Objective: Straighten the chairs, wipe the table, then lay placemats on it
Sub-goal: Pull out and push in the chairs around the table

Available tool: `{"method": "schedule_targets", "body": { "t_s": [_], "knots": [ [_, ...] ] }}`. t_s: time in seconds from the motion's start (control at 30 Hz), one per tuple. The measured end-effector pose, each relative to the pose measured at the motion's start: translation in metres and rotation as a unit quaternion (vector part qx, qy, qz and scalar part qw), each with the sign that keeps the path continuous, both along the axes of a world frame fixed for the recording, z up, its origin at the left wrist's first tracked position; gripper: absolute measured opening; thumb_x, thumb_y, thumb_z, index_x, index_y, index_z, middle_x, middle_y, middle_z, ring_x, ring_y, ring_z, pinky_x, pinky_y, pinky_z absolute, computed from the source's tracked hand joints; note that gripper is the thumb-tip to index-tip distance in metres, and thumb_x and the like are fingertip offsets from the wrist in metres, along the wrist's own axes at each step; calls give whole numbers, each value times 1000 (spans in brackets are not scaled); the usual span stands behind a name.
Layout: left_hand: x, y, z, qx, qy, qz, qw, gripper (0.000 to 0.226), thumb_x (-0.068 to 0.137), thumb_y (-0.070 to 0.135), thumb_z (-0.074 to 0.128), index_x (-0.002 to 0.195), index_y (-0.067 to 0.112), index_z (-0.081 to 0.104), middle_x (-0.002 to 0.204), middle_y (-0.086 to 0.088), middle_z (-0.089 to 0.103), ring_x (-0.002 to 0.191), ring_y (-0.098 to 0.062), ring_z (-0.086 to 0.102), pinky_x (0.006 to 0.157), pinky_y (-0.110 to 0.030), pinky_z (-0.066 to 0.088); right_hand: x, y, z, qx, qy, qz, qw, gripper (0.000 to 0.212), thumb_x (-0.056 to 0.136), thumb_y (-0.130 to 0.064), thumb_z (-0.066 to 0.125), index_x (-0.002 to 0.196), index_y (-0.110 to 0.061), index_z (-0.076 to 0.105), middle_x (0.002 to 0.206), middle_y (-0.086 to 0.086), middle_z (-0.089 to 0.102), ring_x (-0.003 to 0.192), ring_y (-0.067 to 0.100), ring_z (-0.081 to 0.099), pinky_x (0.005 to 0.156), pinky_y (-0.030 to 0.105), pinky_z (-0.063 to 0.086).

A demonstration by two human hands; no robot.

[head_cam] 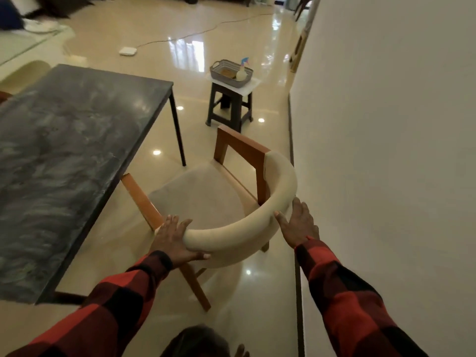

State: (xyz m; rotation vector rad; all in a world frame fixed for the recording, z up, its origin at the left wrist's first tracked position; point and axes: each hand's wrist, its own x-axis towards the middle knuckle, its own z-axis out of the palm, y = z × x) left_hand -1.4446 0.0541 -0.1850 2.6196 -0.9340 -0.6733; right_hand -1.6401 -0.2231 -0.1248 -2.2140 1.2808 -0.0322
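A chair [206,199] with wooden legs, a cream seat and a curved cream backrest [247,228] stands beside the long side of the dark marbled table [67,155]. The chair sits at an angle to the table edge. My left hand [172,240] lies against the left end of the backrest, fingers straight, thumb under the padding. My right hand [298,222] presses flat against the backrest's right outer side, fingers straight.
A white wall [386,150] runs close on the right. Beyond the chair a dark stool [229,106] carries a grey basket [229,73] with a spray bottle [242,70]. A cable and a white box [127,51] lie on the glossy floor.
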Motion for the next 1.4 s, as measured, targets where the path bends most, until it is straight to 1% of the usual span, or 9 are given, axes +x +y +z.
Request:
{"method": "schedule_targets", "body": {
  "t_s": [0.1, 0.17, 0.3, 0.47, 0.57, 0.73, 0.83, 1.2, 1.4],
  "knots": [
    [-1, -3, -1, 16, -1, 22, 1000, 145, 29, 105, 52, 154, 36, 30, 167, -8, 18, 155, -31, 8, 125, -52, 9, 18, -29, 3, 62, -33, -1, 998, 75, 94, -57, 52, 153, -27, 18, 150, 10, 37, 131, 36, 47, 106, 59, 43],
    [-5, -4, -3, 15, -10, 27, 999, 131, 38, 93, 69, 151, 35, 36, 166, -8, 21, 155, -30, 10, 124, -51, 9, 33, -43, 4, 87, -50, 7, 995, 75, 95, -52, 56, 153, -27, 18, 149, 10, 38, 129, 37, 49, 104, 56, 46],
    [-9, -1, -9, -22, -53, 27, 998, 109, 44, 86, 73, 135, 29, 56, 159, -9, 39, 151, -31, 26, 122, -51, 16, 70, -75, 3, 94, -10, 19, 995, 79, 92, -47, 63, 152, -28, 15, 143, 12, 37, 122, 39, 52, 100, 55, 48],
    [-12, -1, -18, -35, -102, 24, 994, 100, 44, 84, 76, 126, 28, 64, 149, -8, 52, 143, -31, 40, 116, -48, 21, 107, -118, -11, 109, 100, 74, 986, 97, 86, -43, 71, 154, -44, 1, 162, 8, -3, 136, 45, 37, 107, 61, 42],
    [-12, -3, -13, -8, -102, 12, 995, 101, 44, 85, 75, 124, 24, 65, 142, -9, 58, 137, -35, 48, 112, -51, 27, 125, -138, -11, 118, 143, 98, 978, 91, 90, -34, 67, 154, -50, 4, 164, 6, -10, 140, 45, 30, 110, 62, 37],
    [-6, -11, -2, 25, -126, -17, 992, 94, 42, 87, 71, 110, 22, 69, 114, -4, 70, 110, -31, 65, 102, -52, 41, 147, -161, -11, 132, 115, 91, 980, 81, 86, -19, 69, 148, -51, 29, 148, 5, 19, 117, 41, 47, 101, 61, 47],
    [-11, -15, -1, -4, -118, 25, 993, 86, 41, 78, 79, 101, 19, 67, 103, -4, 68, 95, -28, 65, 95, -53, 49, 149, -166, -15, 129, 92, 94, 983, 76, 86, -18, 70, 148, -44, 36, 140, 6, 31, 109, 38, 51, 97, 58, 49],
    [-53, -30, -17, 26, -27, 149, 988, 95, 39, 78, 82, 109, 17, 66, 115, -9, 67, 108, -33, 63, 94, -57, 53, 165, -192, -5, 135, 70, 164, 975, 67, 90, -14, 66, 148, -35, 40, 141, 9, 39, 113, 40, 55, 98, 59, 48],
    [-79, -51, -12, 24, -28, 229, 973, 90, 44, 82, 74, 108, 19, 70, 110, -5, 70, 103, -28, 66, 93, -54, 54, 193, -201, 3, 119, 69, 229, 964, 60, 91, -13, 62, 147, -30, 46, 139, 11, 43, 118, 40, 55, 104, 56, 44]
  ]
}}
